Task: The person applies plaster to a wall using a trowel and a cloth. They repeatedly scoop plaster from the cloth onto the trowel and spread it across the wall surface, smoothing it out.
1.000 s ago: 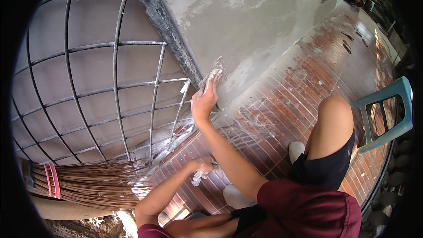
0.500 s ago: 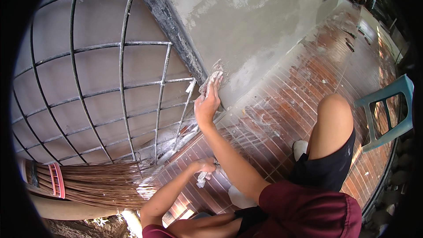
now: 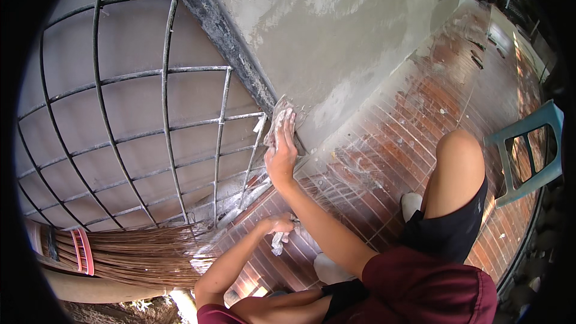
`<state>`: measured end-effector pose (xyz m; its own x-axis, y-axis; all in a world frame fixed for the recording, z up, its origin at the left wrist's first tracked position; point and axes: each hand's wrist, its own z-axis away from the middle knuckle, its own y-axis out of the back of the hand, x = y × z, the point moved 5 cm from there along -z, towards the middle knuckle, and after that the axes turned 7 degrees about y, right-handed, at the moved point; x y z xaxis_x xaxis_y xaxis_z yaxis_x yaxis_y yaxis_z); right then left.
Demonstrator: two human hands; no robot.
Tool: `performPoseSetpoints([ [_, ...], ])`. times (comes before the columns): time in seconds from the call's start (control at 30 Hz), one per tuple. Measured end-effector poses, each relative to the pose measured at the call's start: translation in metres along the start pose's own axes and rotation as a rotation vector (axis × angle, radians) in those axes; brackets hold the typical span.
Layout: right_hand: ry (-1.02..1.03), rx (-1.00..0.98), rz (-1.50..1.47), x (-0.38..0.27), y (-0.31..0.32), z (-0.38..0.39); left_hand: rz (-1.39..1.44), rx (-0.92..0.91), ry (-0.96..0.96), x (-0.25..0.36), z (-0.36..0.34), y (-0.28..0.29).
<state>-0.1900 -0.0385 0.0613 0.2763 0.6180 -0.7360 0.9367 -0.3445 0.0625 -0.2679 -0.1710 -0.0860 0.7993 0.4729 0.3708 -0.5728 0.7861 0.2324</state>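
At frame centre the right hand point(image 3: 281, 155) presses a pale rag point(image 3: 277, 121) on the grey wall point(image 3: 336, 54); the left hand point(image 3: 278, 225), lower, grips a crumpled cloth point(image 3: 278, 242). Wet plaster could smear.

Floor point(image 3: 420, 126) was red-brown brick-pattern tile, streaked with grey-white cement dust, heaviest along the base of the grey plastered wall point(image 3: 336, 42). Stick broom point(image 3: 138, 258) lay on the floor at lower left, bristles toward the metal grille point(image 3: 168, 126), pink band round its bundle. Teal plastic chair point(image 3: 528, 150) stood on the tiles at right edge. White shoe point(image 3: 411, 204) rested on the floor beside the bent knee. Dark scraps lay scattered on the far tiles, too small to tell.
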Motion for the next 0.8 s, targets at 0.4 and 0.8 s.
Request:
performPoseSetpoints([
  [0.4, -0.19, 0.187, 0.062, 0.057, 0.026, -0.059, -0.049, -0.133, 0.066, -0.01, -0.006, 0.008],
  [0.8, -0.295, 0.132, -0.119, 0.042, 0.073, 0.003, 0.039, -0.12, 0.038, -0.011, -0.012, 0.016],
])
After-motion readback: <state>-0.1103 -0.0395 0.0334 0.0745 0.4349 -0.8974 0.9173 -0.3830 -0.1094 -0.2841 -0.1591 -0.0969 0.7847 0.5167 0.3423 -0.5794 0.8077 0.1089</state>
